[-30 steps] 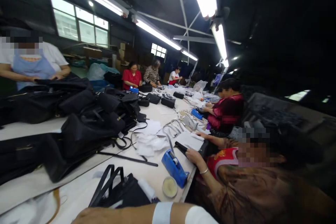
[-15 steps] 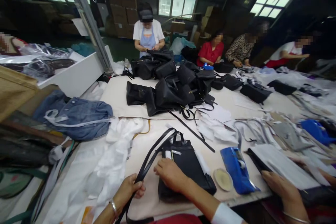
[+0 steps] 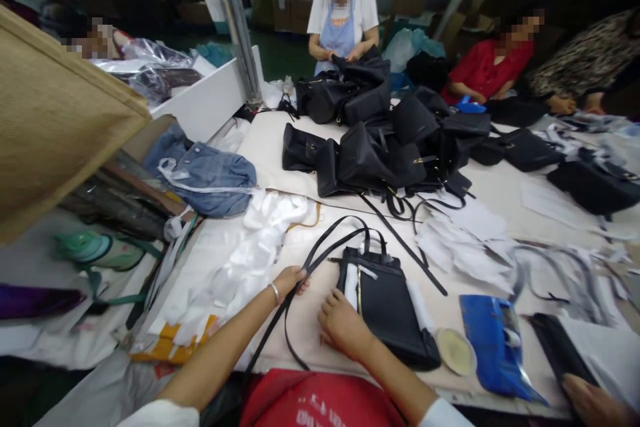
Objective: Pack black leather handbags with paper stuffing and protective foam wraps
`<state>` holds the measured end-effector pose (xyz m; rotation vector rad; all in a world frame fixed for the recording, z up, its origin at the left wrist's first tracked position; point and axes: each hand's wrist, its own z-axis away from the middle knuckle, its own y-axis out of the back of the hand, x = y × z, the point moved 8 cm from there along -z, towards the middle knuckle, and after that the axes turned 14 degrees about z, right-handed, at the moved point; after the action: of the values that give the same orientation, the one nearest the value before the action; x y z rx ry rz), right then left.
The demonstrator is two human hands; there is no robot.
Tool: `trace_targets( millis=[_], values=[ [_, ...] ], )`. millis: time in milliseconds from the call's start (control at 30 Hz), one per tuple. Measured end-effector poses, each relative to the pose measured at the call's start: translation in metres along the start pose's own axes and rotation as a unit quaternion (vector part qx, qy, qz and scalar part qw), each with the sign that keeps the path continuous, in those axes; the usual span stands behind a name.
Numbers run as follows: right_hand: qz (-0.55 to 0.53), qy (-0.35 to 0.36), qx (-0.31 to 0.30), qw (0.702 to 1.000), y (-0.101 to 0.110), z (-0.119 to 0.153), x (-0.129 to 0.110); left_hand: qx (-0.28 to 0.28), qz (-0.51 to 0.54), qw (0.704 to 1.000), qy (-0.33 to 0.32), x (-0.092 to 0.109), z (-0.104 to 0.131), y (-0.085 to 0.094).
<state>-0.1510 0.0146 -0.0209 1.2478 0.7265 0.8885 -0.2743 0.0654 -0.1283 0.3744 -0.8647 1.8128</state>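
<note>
A small black backpack (image 3: 393,300) lies on the pale table, its top handle pointing away from me. A gold zip and white wrapping show on its left side. My left hand (image 3: 293,280) is closed round the long black straps (image 3: 315,255), which arch from the backpack's top and hang toward the table's front edge. Just left of the backpack's side, my right hand (image 3: 344,325) has curled fingers, and whatever lies in them is hidden. A round, pale tin (image 3: 456,351) and a blue packet (image 3: 493,343) lie to the right of the backpack.
Black bags (image 3: 375,153) are heaped beyond, before a person in an apron (image 3: 337,30). White paper sheets (image 3: 460,240) lie at right, near another person's hand (image 3: 597,400). At left are crumpled white wrapping (image 3: 250,247), a denim bag (image 3: 215,177) and a brown board (image 3: 60,120).
My view has turned left and down. My right hand has moved off the backpack's front to beside its left edge. My left hand still grips the straps, now farther forward beside the backpack.
</note>
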Motion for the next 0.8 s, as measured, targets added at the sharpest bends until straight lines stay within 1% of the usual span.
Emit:
trace_targets(
  millis=[67,167,233,300,367,400,500,600,633,667,700,800],
  values=[
    [-0.007,-0.021,-0.007,1.0,0.002,-0.004,0.015,-0.01,0.015,1.0,0.003,0.005,-0.006,0.0],
    [-0.033,-0.059,-0.014,0.998,0.011,-0.006,0.033,-0.026,0.03,0.999,0.007,0.01,-0.006,-0.004],
    [-0.078,-0.112,0.005,0.991,0.017,-0.007,0.038,-0.032,0.041,0.999,0.001,0.014,-0.005,-0.01],
    [-0.153,-0.194,0.028,0.969,0.016,-0.009,0.037,-0.035,0.054,0.998,-0.011,0.018,-0.003,-0.018],
    [-0.251,-0.267,0.024,0.93,0.003,-0.014,0.029,-0.037,0.066,0.997,-0.027,0.024,-0.003,-0.028],
    [-0.304,-0.29,0.014,0.907,-0.007,-0.019,0.022,-0.037,0.071,0.996,-0.036,0.027,-0.003,-0.032],
    [-0.451,-0.328,-0.013,0.83,-0.037,-0.038,0.002,-0.025,0.072,0.995,-0.064,0.036,-0.004,-0.042],
    [-0.578,-0.379,-0.012,0.723,-0.062,-0.053,-0.001,-0.012,0.059,0.995,-0.081,0.038,-0.005,-0.047],
    [-0.607,-0.394,-0.011,0.691,-0.068,-0.057,0.0,-0.011,0.052,0.995,-0.083,0.037,-0.005,-0.047],
    [-0.628,-0.404,-0.012,0.666,-0.073,-0.059,0.001,-0.012,0.045,0.995,-0.084,0.036,-0.005,-0.048],
    [-0.64,-0.41,-0.014,0.65,-0.078,-0.061,0.003,-0.013,0.037,0.996,-0.084,0.035,-0.006,-0.047],
    [-0.648,-0.417,-0.026,0.637,-0.086,-0.065,0.006,-0.012,0.007,0.996,-0.089,0.035,-0.01,-0.041]
  ],
)
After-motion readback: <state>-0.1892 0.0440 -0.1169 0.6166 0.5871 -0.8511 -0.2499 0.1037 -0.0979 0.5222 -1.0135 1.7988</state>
